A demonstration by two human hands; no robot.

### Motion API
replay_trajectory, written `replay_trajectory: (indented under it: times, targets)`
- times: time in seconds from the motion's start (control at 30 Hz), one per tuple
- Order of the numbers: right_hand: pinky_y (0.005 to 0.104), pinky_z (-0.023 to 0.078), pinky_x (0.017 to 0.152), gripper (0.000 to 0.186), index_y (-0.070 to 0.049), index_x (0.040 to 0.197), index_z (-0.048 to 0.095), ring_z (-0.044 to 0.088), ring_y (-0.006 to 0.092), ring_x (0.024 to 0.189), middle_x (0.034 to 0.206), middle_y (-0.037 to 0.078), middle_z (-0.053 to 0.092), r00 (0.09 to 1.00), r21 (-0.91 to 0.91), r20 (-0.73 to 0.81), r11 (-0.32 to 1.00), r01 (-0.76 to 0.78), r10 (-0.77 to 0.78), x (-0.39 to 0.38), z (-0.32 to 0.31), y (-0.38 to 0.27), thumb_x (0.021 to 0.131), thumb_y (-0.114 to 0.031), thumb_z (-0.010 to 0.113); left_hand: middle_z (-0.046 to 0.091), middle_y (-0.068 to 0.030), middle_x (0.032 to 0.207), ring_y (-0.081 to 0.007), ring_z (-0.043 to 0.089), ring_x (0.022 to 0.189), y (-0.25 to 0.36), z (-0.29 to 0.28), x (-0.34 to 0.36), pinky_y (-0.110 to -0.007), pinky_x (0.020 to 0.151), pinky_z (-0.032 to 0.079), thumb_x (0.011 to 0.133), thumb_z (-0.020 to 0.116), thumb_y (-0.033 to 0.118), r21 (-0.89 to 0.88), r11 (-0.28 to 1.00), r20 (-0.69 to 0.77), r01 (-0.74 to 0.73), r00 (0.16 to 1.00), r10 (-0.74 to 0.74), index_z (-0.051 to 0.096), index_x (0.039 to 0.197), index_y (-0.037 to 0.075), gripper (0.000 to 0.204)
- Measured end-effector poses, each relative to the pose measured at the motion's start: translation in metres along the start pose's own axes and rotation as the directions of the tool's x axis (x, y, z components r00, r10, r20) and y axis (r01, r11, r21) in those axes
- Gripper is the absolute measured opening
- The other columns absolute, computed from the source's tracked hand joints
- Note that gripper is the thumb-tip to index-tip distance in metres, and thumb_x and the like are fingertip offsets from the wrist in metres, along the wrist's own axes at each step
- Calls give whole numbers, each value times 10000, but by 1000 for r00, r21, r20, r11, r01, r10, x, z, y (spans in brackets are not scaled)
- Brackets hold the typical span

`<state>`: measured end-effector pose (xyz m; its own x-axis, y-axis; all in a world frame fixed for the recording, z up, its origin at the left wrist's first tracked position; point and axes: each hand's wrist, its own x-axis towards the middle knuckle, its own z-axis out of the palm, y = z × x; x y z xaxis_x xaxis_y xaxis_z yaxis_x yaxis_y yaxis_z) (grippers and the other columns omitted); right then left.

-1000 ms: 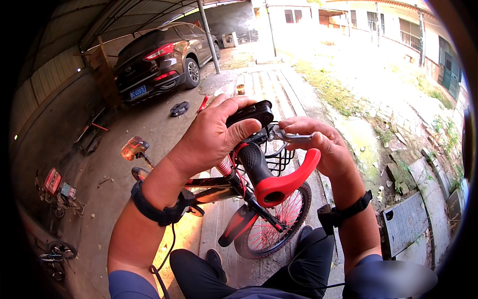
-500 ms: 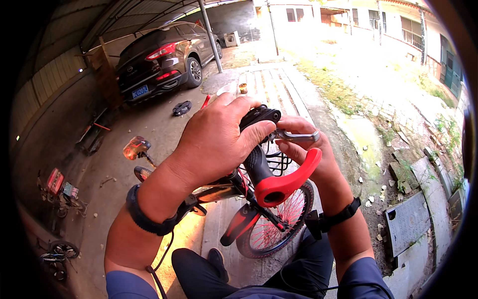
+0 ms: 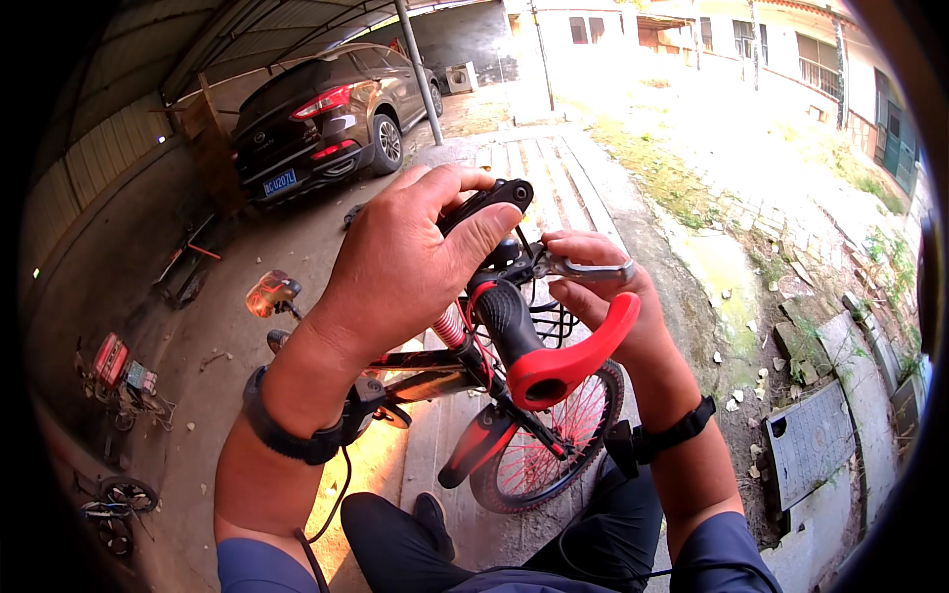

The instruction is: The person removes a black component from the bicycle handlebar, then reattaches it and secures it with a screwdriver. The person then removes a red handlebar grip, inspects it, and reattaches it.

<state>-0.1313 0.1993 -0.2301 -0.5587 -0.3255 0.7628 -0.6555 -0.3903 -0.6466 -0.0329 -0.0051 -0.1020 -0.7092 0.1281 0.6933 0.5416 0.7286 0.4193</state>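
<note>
My left hand [image 3: 390, 267] grips a black elongated piece [image 3: 509, 198] with a round bolt at one end, above the handlebar of a black-and-red bicycle [image 3: 465, 371]. My right hand [image 3: 647, 321] has its curled fingers around the silver brake lever [image 3: 593, 269]. Between my hands are the black rubber handlebar grip [image 3: 504, 321] with a red bar end [image 3: 563, 371], plus cables and part of a black wire basket [image 3: 554, 321]. The front wheel [image 3: 573, 445] with red spokes is below, beside my legs.
A dark car [image 3: 326, 119] stands under a metal roof beside a post [image 3: 417, 74]. A red scooter [image 3: 119, 366] and a small bicycle [image 3: 114, 504] are at left. Weedy rubble and loose slabs [image 3: 811, 440] line the right edge; a building [image 3: 820, 64] is behind.
My left hand has risen slightly and shifted left with the black piece, uncovering more of the handlebar beneath it. My right fingers have curled lower around the lever since a second ago.
</note>
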Motion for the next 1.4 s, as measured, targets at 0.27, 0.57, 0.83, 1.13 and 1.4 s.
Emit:
replay_trajectory:
  times: [0.27,0.57,0.83,1.13,1.4]
  targets:
    - [358,562,988,441,-47,1270,709,670,226,1188,1279,121,685,997,-48,-63,998,44,-47,2,8,10,852,31,827,713,-183,1037,-288,712,906,-2,-1,1,-388,803,569,978,773,320,-3,1000,-23,-15,1000,15,726,1160,-6,376]
    - [399,534,1006,399,-51,1232,712,657,274,1195,1266,140,697,992,-156,-13,980,123,-126,8,8,18,867,-116,860,709,-189,988,-328,714,898,-14,1,-3,-403,796,556,972,769,303,77,997,15,-18,1000,17,748,1125,11,330]
    - [418,537,990,414,-59,1197,690,661,304,1176,1234,142,697,981,-270,53,943,196,-189,15,9,18,840,-146,880,689,-166,988,-317,696,896,-23,-8,3,-383,805,552,969,780,348,70,993,114,-93,990,84,743,1177,41,373]
    - [421,538,967,384,-61,1138,671,662,294,1130,1183,127,697,971,-263,75,934,241,-229,18,10,19,824,-114,886,641,-94,1123,-200,653,1054,-43,-14,12,-330,944,534,973,785,363,-152,987,255,-60,962,97,717,1292,78,433]
    - [419,537,960,373,-62,1130,674,663,295,1121,1173,130,699,975,-203,69,954,221,-211,18,10,23,819,-96,877,642,-48,1178,-133,636,1083,-57,-10,11,-299,946,534,1000,767,314,-329,944,276,-6,956,102,702,1302,39,413]
